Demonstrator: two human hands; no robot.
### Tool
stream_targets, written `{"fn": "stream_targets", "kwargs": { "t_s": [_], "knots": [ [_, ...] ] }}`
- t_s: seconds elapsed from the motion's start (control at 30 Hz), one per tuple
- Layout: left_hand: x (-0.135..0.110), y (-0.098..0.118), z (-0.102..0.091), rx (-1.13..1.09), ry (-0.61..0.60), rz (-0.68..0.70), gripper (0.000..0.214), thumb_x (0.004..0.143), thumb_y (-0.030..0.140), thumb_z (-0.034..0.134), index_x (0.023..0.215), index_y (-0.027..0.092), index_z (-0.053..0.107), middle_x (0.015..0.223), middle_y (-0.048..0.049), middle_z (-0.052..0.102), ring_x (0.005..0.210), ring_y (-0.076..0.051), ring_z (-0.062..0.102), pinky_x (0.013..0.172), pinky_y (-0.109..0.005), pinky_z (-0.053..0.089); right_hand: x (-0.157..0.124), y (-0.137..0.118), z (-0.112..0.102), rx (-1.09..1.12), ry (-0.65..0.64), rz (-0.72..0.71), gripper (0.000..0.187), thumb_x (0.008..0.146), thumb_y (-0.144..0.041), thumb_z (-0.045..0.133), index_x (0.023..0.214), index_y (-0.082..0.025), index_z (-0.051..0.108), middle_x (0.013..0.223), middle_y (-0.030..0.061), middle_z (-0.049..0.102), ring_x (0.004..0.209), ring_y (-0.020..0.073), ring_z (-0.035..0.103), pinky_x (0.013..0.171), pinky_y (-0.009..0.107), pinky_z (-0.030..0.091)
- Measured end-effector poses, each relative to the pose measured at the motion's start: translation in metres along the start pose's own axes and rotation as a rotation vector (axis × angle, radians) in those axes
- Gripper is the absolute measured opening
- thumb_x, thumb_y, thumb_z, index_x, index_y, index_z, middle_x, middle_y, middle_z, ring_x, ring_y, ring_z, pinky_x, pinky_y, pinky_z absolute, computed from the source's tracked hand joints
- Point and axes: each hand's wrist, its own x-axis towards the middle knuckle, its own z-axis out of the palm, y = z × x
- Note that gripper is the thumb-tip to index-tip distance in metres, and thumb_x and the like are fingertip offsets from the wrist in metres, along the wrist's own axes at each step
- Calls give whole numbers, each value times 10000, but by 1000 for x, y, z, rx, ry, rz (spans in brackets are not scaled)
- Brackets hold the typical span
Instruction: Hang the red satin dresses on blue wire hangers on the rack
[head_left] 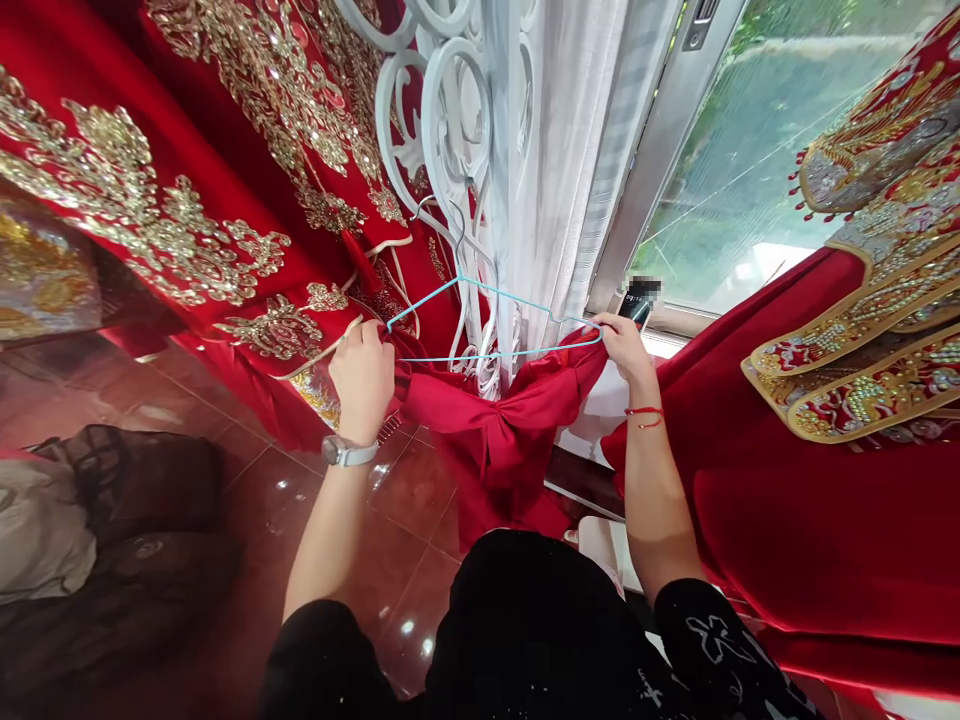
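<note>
A plain red dress [510,430] hangs in front of me from a light-blue wire hanger [480,357], whose hook reaches up to the white scrollwork. My left hand [363,376] is closed around the dress's left upper edge by the hanger's left end. At the opposite end, my right hand [625,345] pinches the other side of the dress against the hanger's right corner. The dress top sags between both hands, and its skirt drops toward the floor. My fingertips are partly hidden behind cloth.
Gold-embroidered red gowns [247,240] hang at left; a beaded red garment [862,340] hangs at right. White metal scrollwork [457,110] stands ahead, beside a white curtain [574,150] and a window [735,180]. Dark sheer fabric [150,510] lies over the tiled floor [277,500] at left.
</note>
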Motion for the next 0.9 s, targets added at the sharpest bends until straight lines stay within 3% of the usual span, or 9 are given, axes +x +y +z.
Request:
{"fn": "stream_targets", "kwargs": {
  "t_s": [0.1,0.2,0.33,0.4,0.5,0.67,0.77,0.9],
  "knots": [
    [-1,3,-1,-3,-133,75,409,978,229,395,1323,134,594,995,-179,730,912,-339,717,838,-411,519,-20,25,-4,110,37,109,203,619,-241,522,733,-193,683,730,28,696,699,181,614,703,315,515],
    [-1,3,4,-143,-169,131,407,948,197,416,1311,162,596,864,-110,719,808,-294,701,811,-367,494,-42,46,-8,68,74,137,304,601,-263,543,806,-174,749,827,65,758,796,218,663,788,356,539],
    [0,-5,25,-508,-72,67,321,894,144,410,1119,188,636,885,-61,697,749,-210,647,786,-311,470,-61,66,-14,-158,154,146,351,649,-253,519,857,-185,793,943,99,799,930,267,696,926,413,533],
    [-5,-11,39,-680,14,-41,289,862,112,393,1031,171,620,871,-55,672,685,-171,596,731,-284,457,-67,73,-14,-281,171,167,349,689,-235,513,875,-184,804,970,114,804,961,280,702,958,422,526],
    [-18,-18,59,-802,97,-195,305,828,100,414,1057,161,605,819,-32,632,636,-150,546,667,-268,438,-73,80,-7,-424,148,206,339,764,-202,502,910,-180,808,1025,131,801,995,274,701,982,398,512],
    [-39,-28,74,-723,47,-111,291,806,119,500,1036,189,664,1004,-77,632,915,-207,624,850,-319,493,-79,89,6,-497,98,275,269,785,-166,520,836,-173,784,934,135,792,871,247,684,881,353,504],
    [-47,-37,75,-608,-48,-34,273,834,136,498,1032,195,676,1002,-85,613,903,-225,626,901,-363,500,-80,93,8,-489,54,295,170,765,-202,582,662,-194,717,738,98,744,702,217,624,760,326,484],
    [-56,-54,77,-496,-165,64,292,913,209,447,1132,196,640,1058,-106,625,921,-251,622,922,-397,505,-79,95,9,-445,54,298,219,742,-219,585,524,-225,603,580,44,641,631,185,557,707,297,453]
  ]
}}
